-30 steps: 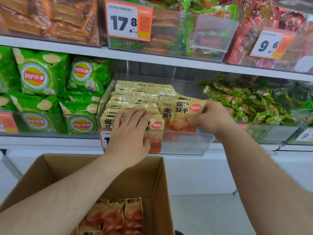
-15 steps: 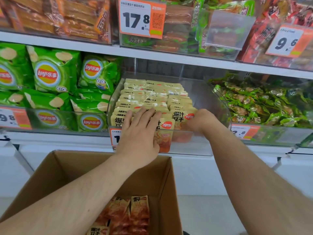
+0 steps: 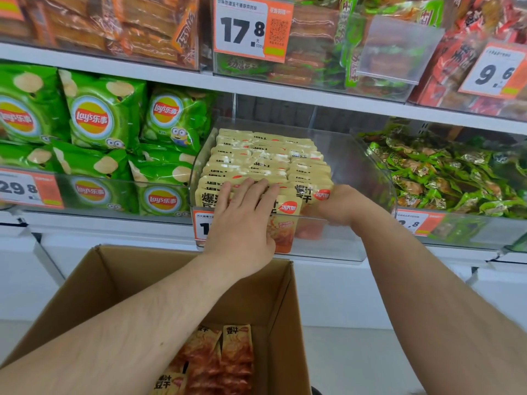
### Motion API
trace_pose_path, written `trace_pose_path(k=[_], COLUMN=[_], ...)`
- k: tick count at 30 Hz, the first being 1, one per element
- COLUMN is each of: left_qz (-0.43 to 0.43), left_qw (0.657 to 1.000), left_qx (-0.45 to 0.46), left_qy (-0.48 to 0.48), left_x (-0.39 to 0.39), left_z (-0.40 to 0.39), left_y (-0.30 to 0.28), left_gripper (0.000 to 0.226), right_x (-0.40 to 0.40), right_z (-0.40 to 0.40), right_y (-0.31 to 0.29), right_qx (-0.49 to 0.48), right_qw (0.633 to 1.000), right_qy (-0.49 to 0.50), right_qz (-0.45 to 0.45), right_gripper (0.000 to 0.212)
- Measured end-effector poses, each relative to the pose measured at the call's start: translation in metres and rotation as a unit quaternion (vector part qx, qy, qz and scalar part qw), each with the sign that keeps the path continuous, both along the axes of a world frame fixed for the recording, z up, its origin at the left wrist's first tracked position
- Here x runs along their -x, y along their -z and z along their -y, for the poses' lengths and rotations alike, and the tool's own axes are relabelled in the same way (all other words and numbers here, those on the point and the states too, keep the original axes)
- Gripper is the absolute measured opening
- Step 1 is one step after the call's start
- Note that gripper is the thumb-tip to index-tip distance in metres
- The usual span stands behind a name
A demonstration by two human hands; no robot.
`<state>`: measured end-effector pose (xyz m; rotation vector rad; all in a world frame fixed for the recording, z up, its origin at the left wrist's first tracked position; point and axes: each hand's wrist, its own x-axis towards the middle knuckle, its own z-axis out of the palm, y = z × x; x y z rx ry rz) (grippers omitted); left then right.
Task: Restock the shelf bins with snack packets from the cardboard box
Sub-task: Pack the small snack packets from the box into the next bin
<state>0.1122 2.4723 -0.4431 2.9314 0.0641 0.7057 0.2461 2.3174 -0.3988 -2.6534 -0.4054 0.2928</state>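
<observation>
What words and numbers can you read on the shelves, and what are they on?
"17.8": orange price tag on the top shelf; its small print is unreadable.
"9.6": price tag, upper right.
"29.8": price tag, left.
"Lay's 乐事": green chip bags.
"爆汁豆干": yellow snack packets in the clear bin.

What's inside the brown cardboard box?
The cardboard box holds a few orange and yellow snack packets at its bottom. The person's left forearm covers much of the inside, so the rest cannot be seen.
</observation>
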Motion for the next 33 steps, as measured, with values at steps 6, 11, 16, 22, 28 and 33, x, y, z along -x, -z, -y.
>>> trace_pose_path(k=[6,11,16,22,28,33], left_qz=[-0.036,0.053,-0.079,-0.316,-0.379,-0.397], left_qw=[0.999,0.996,0.987,0.938,0.904,0.875], left_qx=[-0.001,0.012,0.124,0.141,0.192,0.274], left_qy=[0.006,0.067,0.06,-0.018,-0.051,-0.048], left_x=[0.001,0.028,0.1,0.153,0.164,0.147], left_z=[-0.001,-0.006,-0.037,-0.093,-0.119,-0.119], left_y=[-0.005,-0.006,0.026,0.057,0.079,0.102], left_gripper=[0.089,0.078,0.059,0.052,0.038,0.037], right_x=[0.013,0.045,0.121,0.147,0.138,0.141], right_z=[0.009,-0.003,-0.045,-0.095,-0.115,-0.107], right_y=[-0.006,0.002,0.043,0.13,0.257,0.322], right_qx=[-0.083,-0.034,-0.178,0.146,0.19,0.185], right_qw=[0.994,0.947,0.809,0.942,0.96,0.957], right_qy=[0.078,0.15,-0.167,-0.289,-0.089,0.044], right_qz=[-0.008,0.284,0.534,0.091,-0.184,-0.221], right_gripper=[0.047,0.088,0.029,0.02,0.027,0.05])
